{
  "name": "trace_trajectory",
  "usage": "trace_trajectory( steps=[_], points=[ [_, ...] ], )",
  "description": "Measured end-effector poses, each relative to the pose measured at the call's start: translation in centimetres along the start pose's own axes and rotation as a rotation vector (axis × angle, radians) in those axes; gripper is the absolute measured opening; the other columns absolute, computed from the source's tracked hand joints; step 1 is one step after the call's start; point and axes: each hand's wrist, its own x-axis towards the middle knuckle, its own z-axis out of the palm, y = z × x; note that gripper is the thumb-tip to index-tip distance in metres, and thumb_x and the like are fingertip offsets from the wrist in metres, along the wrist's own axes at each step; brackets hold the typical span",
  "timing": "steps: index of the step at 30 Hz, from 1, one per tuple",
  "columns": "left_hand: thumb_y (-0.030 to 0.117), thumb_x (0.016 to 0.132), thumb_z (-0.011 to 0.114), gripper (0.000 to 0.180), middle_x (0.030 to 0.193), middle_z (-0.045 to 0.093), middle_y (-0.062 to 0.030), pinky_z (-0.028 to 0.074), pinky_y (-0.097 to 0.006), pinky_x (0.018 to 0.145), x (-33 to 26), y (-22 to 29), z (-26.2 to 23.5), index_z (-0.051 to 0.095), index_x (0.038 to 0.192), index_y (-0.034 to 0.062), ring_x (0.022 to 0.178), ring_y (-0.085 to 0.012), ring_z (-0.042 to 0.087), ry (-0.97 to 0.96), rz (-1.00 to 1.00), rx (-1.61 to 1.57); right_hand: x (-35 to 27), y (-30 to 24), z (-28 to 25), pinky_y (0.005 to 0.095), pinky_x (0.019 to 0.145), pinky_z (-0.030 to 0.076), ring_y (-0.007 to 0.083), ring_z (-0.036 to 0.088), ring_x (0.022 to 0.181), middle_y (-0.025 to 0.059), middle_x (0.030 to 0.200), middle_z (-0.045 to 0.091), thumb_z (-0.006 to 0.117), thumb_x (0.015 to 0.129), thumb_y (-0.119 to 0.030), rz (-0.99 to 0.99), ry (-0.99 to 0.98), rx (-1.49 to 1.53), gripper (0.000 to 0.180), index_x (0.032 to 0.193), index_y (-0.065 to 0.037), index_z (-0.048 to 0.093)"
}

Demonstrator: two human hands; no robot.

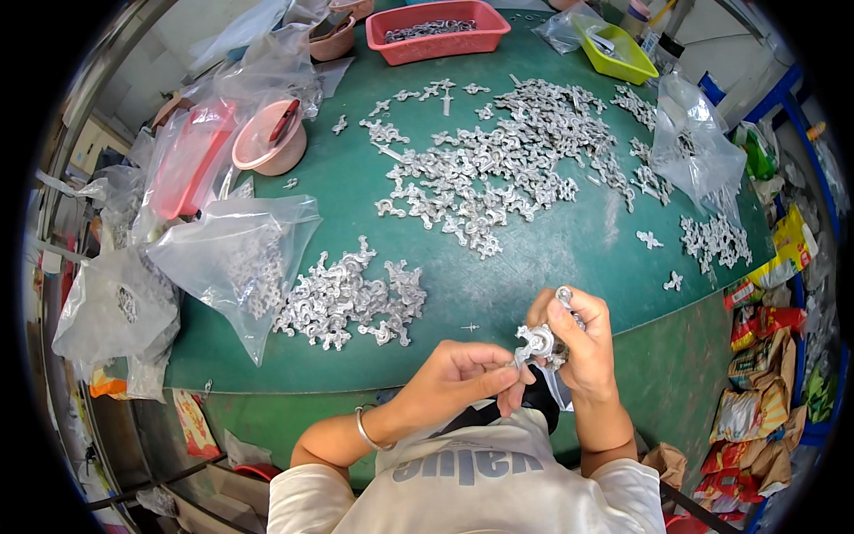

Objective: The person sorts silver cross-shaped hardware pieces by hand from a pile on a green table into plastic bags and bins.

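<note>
The right hand grasps several silver metal parts at the near edge of the green bench. The left hand pinches the lower end of one between thumb and fingers. A large pile of similar parts covers the bench centre.

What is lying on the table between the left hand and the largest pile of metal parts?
In the head view, one small, thin, metal-looking piece lies on the green tabletop between the left hand and the largest pile.
</note>
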Motion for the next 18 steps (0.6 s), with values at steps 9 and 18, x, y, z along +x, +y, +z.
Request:
trace_trajectory(
  steps=[9,18],
  points=[
    [0.006,0.086,0.059,0.017,0.077,0.063,-0.0069,0.047,-0.023,0.064,0.2,-0.1,1.2,0.062,0.099,-0.0048,0.070,-0.0096,0.058,-0.084,-0.051,-0.053,0.0,0.1,0.1,0.0243,0.053,0.037,0.0088,0.047,0.060,0.0047,0.068,0.054,0.053,0.090,-0.014,-0.091,-0.115,0.003,0.025,0.071,0.002,0.054],
    [0.005,0.085,0.060,0.019,0.079,0.063,-0.0039,0.046,-0.022,0.065,0.6,-0.7,1.5,0.063,0.103,-0.0017,0.071,-0.0073,0.057,-0.130,0.035,0.061,-0.3,-0.1,-0.1,0.0247,0.053,0.038,0.0107,0.049,0.060,0.0072,0.068,0.054,0.052,0.089,-0.012,-0.095,-0.168,0.075,0.025,0.069,0.003,0.052]
  ],
)
